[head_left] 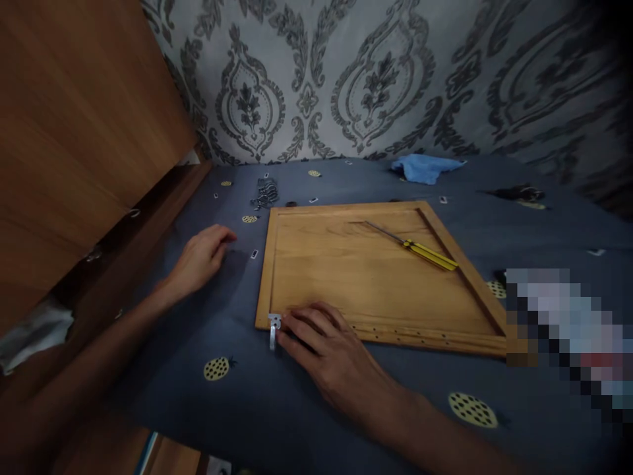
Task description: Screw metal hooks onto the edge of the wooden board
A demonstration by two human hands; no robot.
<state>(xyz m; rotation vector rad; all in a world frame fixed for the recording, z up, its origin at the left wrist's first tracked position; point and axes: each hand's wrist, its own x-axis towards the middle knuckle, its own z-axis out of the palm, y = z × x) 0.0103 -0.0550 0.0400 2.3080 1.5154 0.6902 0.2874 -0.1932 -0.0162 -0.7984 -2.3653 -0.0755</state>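
A framed wooden panel (356, 277) lies flat on a dark blue sheet with pineapple prints. A small metal bracket (273, 328) sits at the panel's near left corner. My right hand (321, 346) rests on that corner, fingertips touching the bracket, fingers laid fairly flat. My left hand (202, 257) lies on the sheet to the panel's left, fingers loosely curled, close to a small metal piece (254, 254); nothing shows in it. A yellow-handled screwdriver (415, 247) lies on the panel's right side.
A pile of metal hardware (264, 192) and scattered small pieces lie near the far left of the sheet. A blue cloth (425, 167) sits by the patterned wall. A wooden cabinet side (74, 132) rises on the left. A blurred patch covers the right.
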